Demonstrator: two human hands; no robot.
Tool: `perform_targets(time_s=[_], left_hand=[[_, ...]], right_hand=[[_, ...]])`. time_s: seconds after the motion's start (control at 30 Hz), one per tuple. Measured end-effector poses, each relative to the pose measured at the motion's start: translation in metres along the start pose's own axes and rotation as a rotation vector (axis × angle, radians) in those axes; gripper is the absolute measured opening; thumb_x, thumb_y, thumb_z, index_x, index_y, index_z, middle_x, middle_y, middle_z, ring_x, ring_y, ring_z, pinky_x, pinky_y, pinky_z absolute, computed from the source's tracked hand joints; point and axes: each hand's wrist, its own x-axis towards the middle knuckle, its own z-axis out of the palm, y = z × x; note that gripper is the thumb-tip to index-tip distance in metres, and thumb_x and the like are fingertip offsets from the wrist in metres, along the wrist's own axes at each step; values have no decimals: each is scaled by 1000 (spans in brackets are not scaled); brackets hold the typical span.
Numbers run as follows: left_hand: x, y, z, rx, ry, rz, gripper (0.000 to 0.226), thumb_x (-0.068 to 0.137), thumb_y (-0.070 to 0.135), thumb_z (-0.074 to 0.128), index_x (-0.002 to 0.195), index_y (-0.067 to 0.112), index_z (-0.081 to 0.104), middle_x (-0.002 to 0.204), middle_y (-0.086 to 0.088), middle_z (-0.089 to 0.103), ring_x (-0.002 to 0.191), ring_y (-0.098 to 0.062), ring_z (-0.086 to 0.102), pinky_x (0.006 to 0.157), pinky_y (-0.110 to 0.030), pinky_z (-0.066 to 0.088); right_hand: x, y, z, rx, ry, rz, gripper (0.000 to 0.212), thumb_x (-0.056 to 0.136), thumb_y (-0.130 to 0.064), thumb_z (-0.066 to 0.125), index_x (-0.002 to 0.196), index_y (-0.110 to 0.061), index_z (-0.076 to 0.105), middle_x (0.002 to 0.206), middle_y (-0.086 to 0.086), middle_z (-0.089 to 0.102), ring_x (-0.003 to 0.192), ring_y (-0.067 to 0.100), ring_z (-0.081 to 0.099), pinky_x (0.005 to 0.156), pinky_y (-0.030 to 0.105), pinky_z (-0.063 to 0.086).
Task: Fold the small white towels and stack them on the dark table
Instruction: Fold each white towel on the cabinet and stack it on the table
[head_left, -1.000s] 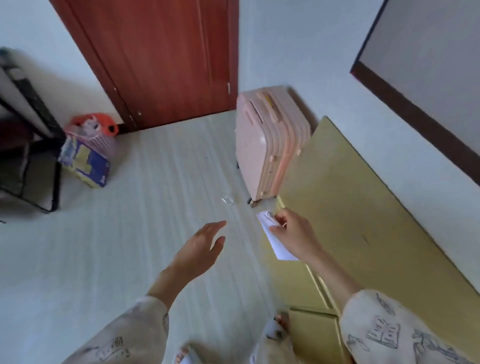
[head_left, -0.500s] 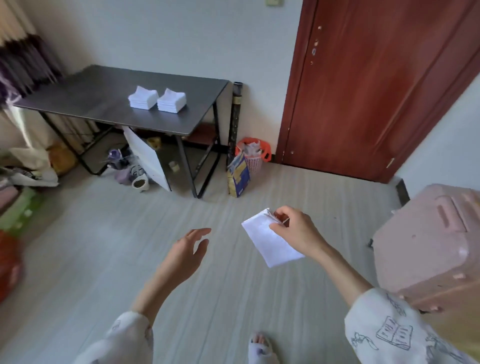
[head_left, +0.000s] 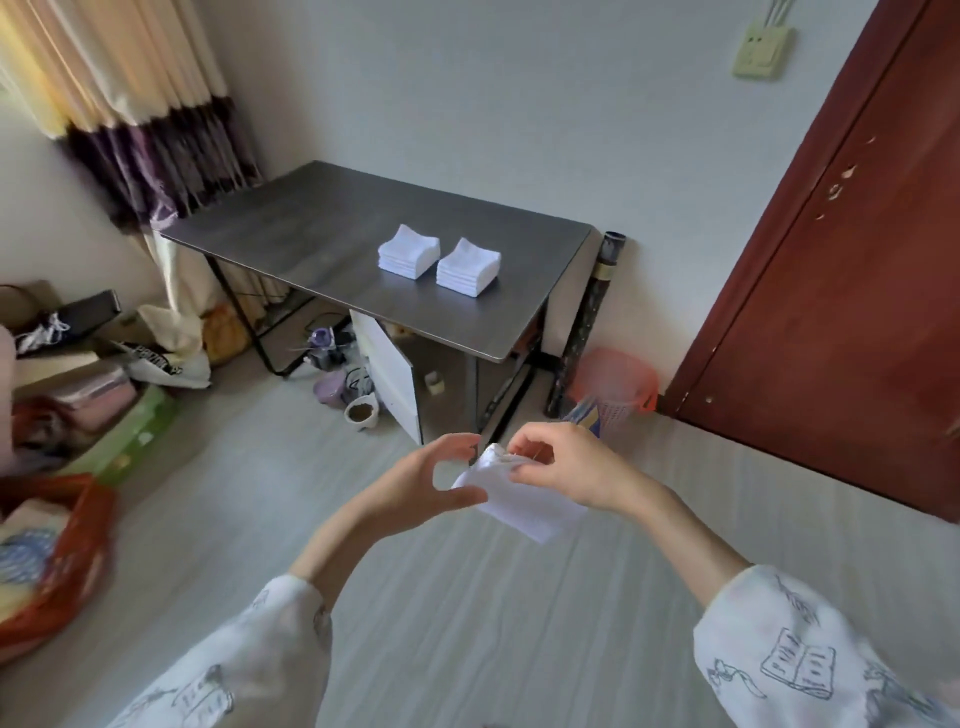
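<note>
Small white towel (head_left: 524, 506) held in mid-air over the floor, well short of the table (head_left: 322, 228) and nearer the camera than it. R hand (head_left: 563, 470) pinches the towel's top edge w/ curled fingers; L hand (head_left: 415, 486) curled round its left side, thumb below, fingers above the bunched top corner. Both hands thus closed on the cloth, close together. Towel hangs partly bunched, lower part flat; whether it is folded yet cannot be told. On the table, toward its right end, two stacks: left stack (head_left: 408, 255) and right stack (head_left: 468, 267), just beside each other, apart from the table's edges. Step in hand judged as opening out/squaring the towel for the fold. To do it well: top corners to be found and pinched one per hand, cloth pulled taut so edges line up, then halved w/ corners matched. Folding on the table approx. in front of the stacks is judged easier than in air. Finished piece to be laid square on a stack so it is not tipped.
</note>
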Motion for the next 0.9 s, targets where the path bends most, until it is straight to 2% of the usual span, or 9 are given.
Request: perform_targets(time_s=[0.1, 0.17, 0.23, 0.33, 0.43, 0.6, 0.67, 0.8, 0.9], left_hand=[[34, -18, -45, -12, 66, 22, 47, 75, 42, 71, 116, 24, 56, 112, 5, 60, 101, -3, 54, 79, -1, 35], [57, -36, -73, -21, 143, 40, 45, 69, 54, 65, 97, 18, 61, 94, -1, 59, 88, -13, 56, 82, -18, 43], [79, -52, -99, -53, 185, 60, 39, 74, 47, 67, 84, 10, 59, 80, 0, 54, 76, -15, 54, 79, -28, 46], [121, -83, -147, -66, 211, 103, 30, 81, 39, 64, 69, 16, 49, 64, 16, 45, 60, -3, 41, 57, -15, 34], [165, -116, -196, -95, 167, 132, 24, 88, 30, 59, 69, 26, 44, 60, 19, 48, 56, 0, 41, 53, -13, 31], [236, -162, -281, -151, 119, 114, 20, 90, 37, 54, 76, 24, 48, 67, 11, 47, 59, -3, 44, 55, -14, 34], [269, -175, -310, -214, 107, 100, 30, 83, 49, 51, 81, 19, 51, 66, 8, 48, 59, -7, 43, 55, -17, 34], [333, -200, -344, -353, 39, 65, 44, 81, 56, 51, 86, 13, 51, 72, 0, 50, 64, -11, 45, 58, -23, 34], [383, -218, -360, -463, 0, -12, 41, 86, 53, 52, 89, 13, 53, 79, -1, 60, 70, -12, 57, 62, -27, 42]], right_hand=[[68, -22, -8, 8, -44, -52, 13, 79, -28, 69, 74, -35, 59, 76, -9, 63, 71, 5, 55, 69, 26, 46], [115, -35, -9, 27, -75, -69, 13, 79, -27, 70, 75, -34, 61, 73, -10, 62, 68, 4, 53, 67, 24, 44], [155, -45, -7, 49, -95, -85, 11, 79, -26, 71, 77, -32, 62, 72, -11, 61, 67, 3, 52, 67, 23, 43], [229, -54, 0, 111, -95, -76, 8, 81, -24, 71, 83, -26, 64, 77, -10, 63, 72, 4, 55, 73, 23, 44], [298, -58, 5, 160, -69, -28, 7, 82, -26, 70, 84, -23, 64, 81, -8, 64, 76, 5, 56, 75, 22, 43], [393, -59, 7, 295, -52, 124, 13, 85, -31, 67, 87, -17, 67, 84, -7, 66, 75, 3, 58, 72, 18, 42], [424, -57, 2, 434, -33, 193, 14, 87, -28, 64, 88, -14, 66, 83, -5, 66, 76, 4, 60, 72, 18, 46], [478, -43, -6, 826, 21, 313, 20, 86, -25, 64, 91, -6, 65, 93, 9, 67, 87, 18, 64, 83, 33, 53], [524, -29, -11, 1043, 49, 371, 40, 80, -30, 70, 108, -3, 59, 107, 14, 66, 102, 31, 62, 92, 44, 51]])
